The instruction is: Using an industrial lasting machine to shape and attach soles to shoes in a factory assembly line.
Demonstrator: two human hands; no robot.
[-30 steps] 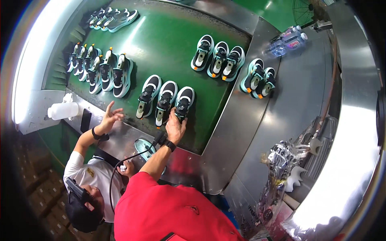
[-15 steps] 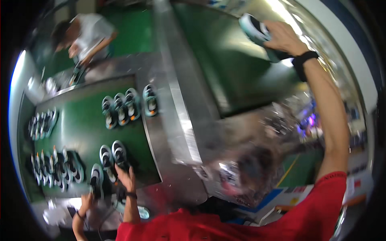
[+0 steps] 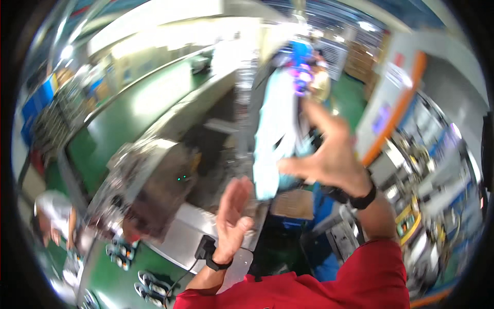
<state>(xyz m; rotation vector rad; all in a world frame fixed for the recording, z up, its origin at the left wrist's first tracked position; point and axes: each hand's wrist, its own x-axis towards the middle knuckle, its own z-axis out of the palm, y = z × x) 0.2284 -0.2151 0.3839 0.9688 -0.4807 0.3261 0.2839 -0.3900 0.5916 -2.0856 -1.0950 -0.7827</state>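
Note:
A pale blue, white and black sports shoe (image 3: 272,139) stands out in the middle of the view, smeared by motion. My right hand (image 3: 329,152) grips it from its right side, thumb low and fingers higher up. Its far fingertips are hard to make out behind the shoe. To the lower left, my left hand (image 3: 232,221) is raised with fingers stretched out and thumb apart, holding nothing. A dark band circles each wrist.
A plastic-wrapped machine (image 3: 149,190) with small green lights stands left of my left hand. Behind it runs a green conveyor belt (image 3: 159,95). More shoes (image 3: 149,288) lie lower left, near another person (image 3: 54,216). An orange-edged panel (image 3: 401,103) rises at right.
My view has swung to the right. The shoe in my right hand now appears nearer the middle. My left hand has come away from the shoes on the green surface.

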